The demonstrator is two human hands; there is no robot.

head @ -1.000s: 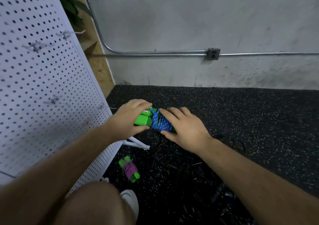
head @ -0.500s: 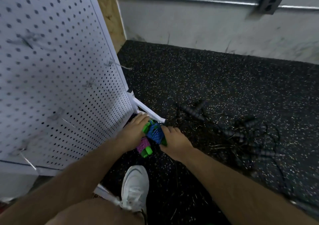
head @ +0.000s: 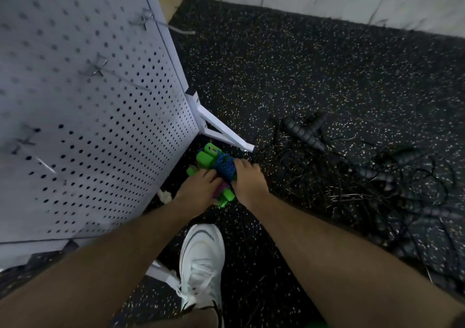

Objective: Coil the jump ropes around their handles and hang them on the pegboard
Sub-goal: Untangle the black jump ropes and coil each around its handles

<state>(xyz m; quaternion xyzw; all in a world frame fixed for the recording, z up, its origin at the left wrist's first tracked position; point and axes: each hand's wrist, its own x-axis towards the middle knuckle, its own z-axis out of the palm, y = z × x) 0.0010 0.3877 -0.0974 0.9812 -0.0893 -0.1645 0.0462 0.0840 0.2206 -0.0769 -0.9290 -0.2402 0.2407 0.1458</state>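
Observation:
A blue jump rope (head: pixel 224 167) is coiled around its green handles (head: pixel 206 157), low over the floor by the pegboard's foot. My right hand (head: pixel 247 180) grips the coil from the right. My left hand (head: pixel 200 185) rests over a second bundle, a pink rope on green handles (head: pixel 224 198), lying on the floor just beneath; whether it grips this one or only touches it is unclear. The white pegboard (head: pixel 83 106) stands at the left with bare metal hooks (head: pixel 110 75).
A tangle of black jump ropes with grey ribbed handles (head: pixel 305 132) spreads over the speckled black floor to the right. The pegboard's white support foot (head: pixel 226 134) juts out beside the bundles. My white shoe (head: pixel 201 264) is below my hands.
Both hands have brought the blue-rope bundle down from mid-air to the floor, onto the pink bundle by the pegboard foot. The view has tilted downward, showing the black ropes and my shoe.

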